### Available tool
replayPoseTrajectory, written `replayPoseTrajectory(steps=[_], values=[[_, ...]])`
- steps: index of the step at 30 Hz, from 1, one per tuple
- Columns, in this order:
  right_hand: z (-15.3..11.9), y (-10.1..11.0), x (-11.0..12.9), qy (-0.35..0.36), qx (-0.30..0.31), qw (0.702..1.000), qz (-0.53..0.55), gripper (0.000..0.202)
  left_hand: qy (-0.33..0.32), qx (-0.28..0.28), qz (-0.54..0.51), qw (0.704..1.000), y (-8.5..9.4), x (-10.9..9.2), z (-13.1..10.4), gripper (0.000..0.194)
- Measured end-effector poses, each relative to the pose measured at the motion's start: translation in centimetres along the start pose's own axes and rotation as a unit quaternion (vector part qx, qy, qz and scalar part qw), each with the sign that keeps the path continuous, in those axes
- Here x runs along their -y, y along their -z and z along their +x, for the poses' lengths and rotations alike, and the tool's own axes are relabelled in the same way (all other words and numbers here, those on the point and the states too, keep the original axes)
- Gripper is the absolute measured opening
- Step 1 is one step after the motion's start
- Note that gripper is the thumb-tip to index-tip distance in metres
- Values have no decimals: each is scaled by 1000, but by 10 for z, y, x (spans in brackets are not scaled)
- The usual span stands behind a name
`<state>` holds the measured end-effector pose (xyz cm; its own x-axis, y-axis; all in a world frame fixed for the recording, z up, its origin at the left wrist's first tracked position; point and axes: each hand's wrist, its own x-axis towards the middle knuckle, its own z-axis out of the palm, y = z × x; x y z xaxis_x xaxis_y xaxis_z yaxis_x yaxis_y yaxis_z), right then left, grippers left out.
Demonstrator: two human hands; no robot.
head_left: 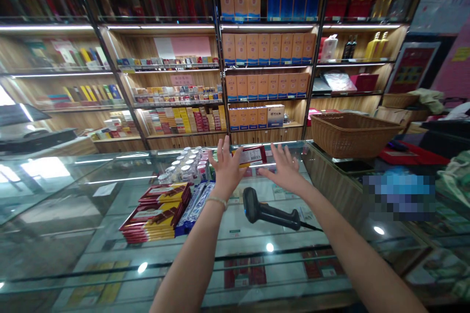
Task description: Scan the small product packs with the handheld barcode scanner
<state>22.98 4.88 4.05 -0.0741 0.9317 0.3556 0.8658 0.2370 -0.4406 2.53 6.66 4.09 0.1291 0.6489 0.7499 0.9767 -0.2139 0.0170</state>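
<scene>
Near both hands (227, 168) (287, 168), black scanner (273, 215)

"ok what's actually on that counter of yours?"

"It's a glass counter (253, 239), see-through top. Left of my left fingers (221, 150) and closer to me: piles of red-and-yellow packets (156, 217), with blue-and-silver packets (196, 203) right beside them. Just left of those same fingers, a bunch of clear-topped jars (186, 171)."

"and the middle?"

"Black scanner (273, 214) on its side, nearer me than my right fingers (282, 155), cord running off right. There's also a red packet (253, 156) between both sets of fingers, can't tell if it touches the glass."
</scene>
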Motion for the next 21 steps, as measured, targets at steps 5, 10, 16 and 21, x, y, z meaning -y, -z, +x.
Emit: replayPoseTrajectory(steps=[5, 10, 16, 21], values=[[-50, 9, 13, 88, 140, 983, -78, 123, 19, 0, -6, 1000, -2, 3, -2, 64], [-79, -11, 13, 109, 136, 981, -90, 108, 25, 5, -7, 1000, -5, 4, -2, 64], [-86, -27, 12, 127, 127, 980, -81, 66, 24, 19, 6, 1000, -10, 5, -4, 63], [-79, -28, 9, 153, 96, 979, -91, 42, 27, 16, 3, 1000, -11, 6, -2, 61]])
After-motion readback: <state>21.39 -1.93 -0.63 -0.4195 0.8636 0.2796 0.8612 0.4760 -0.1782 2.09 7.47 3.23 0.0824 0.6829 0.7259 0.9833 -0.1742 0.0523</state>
